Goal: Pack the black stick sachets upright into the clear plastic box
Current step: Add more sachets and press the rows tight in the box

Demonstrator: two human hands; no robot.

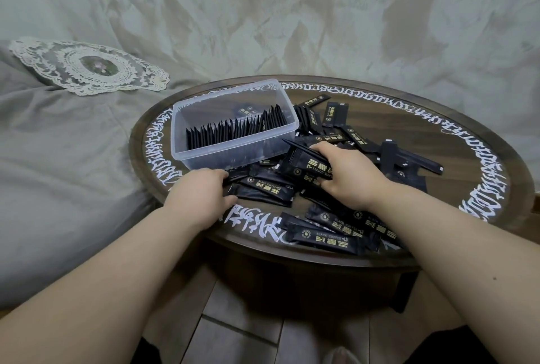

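Box (233,127): clear plastic, sits on the far-left part of the round worktop (455,141). A row of sachets (233,128) stands upright inside it, along the near wall; the far half of the box shows bare floor.

Loose sachets (365,141): black sticks with gold print, lying flat in a heap right of the box and in front of it, some at the near rim.

Right hand (347,176): fingers curled, gripping a bundle of sachets (304,163) just in front of the box's near-right corner; bundle tips angle up toward the box.

Left hand (201,197): palm down at the worktop's near-left edge, fingers bent, fingertips on flat sachets (263,190) just in front of the box. Thumb tucked under; cannot tell if it actually pinches one.

Worktop: dark wood, white script ring around the rim. Bed with grey cover to the left, lace doily (90,65) on it. Pale curtain behind.
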